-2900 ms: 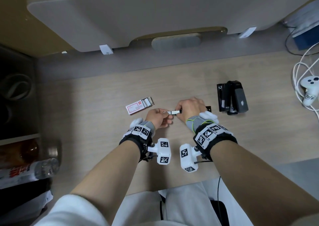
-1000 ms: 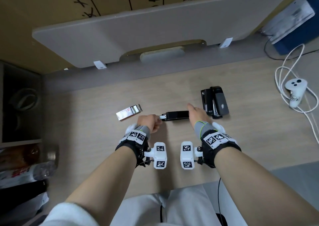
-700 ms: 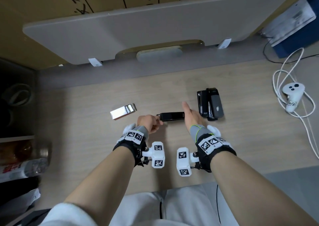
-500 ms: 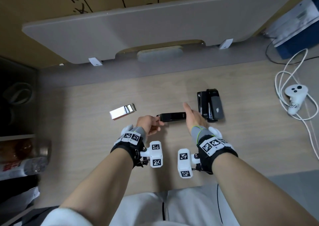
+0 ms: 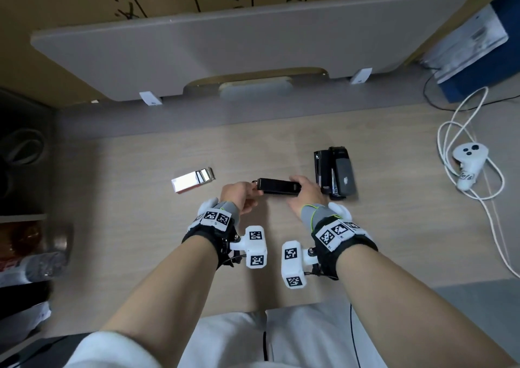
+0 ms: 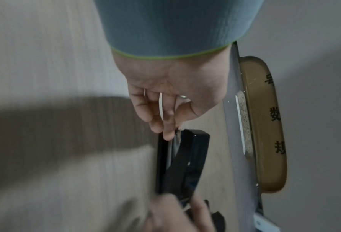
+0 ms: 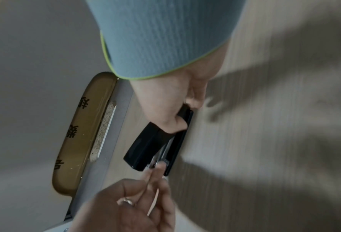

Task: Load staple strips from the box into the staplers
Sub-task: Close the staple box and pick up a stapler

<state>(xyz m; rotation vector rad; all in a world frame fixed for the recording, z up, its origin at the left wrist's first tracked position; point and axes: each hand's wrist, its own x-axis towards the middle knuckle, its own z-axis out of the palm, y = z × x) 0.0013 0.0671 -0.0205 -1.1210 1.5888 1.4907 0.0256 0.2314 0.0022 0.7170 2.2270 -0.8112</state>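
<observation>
At the left of the desk [image 5: 118, 187] lies the staple box [image 5: 192, 180], its end open, well apart from both hands. The left hand [image 5: 238, 198] is nearer it, but its fingers [image 6: 166, 125] are pressed together at the left tip of the stapler [image 5: 278, 187], pinching or pushing the metal end of the staple track there; which of the two I cannot tell. The stapler lies flat, its long axis running left to right between the hands. The right hand [image 5: 305, 196] grips its right end, thumb and fingers curled round the body, so it braces the push that comes along that axis from the left. Further right, just beside that hand, stand two more staplers [image 5: 334, 172], side by side and untouched.

Against the frame of 2.9 seconds back, the strip that was pinched bare between the two hands is gone from sight; the stapler now sits where it was. Since half a second ago the right hand has moved from resting beside the stapler to closing on it.
</observation>
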